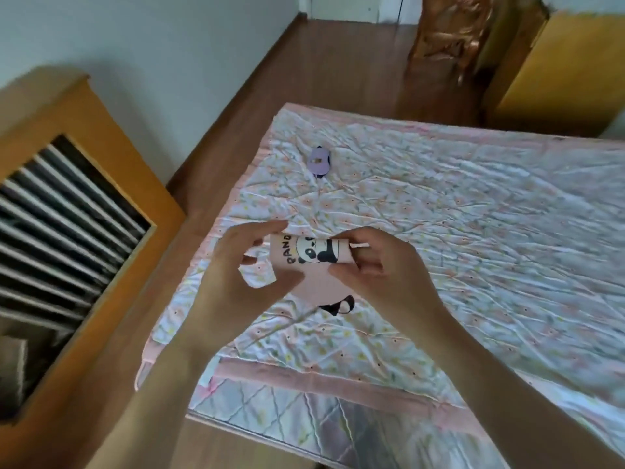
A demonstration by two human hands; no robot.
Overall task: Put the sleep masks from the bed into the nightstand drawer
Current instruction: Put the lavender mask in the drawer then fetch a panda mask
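Above the bed (439, 204), our left hand (236, 265) and right hand (378, 265) clamp fingers on the pink panda sleep mask (311, 257). Its black strap (338, 306) dangles and could snag; the purple sleep mask (318, 160), lying well apart, could be forgotten.

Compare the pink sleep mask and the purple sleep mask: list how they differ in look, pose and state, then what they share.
1. The pink sleep mask has a panda print; the purple sleep mask shows only a small, indistinct mark.
2. The pink one is held by the left hand and right hand; the purple one lies untouched on the bed.
3. The pink one is folded; the purple looks bunched.
Shared: both have dark straps.
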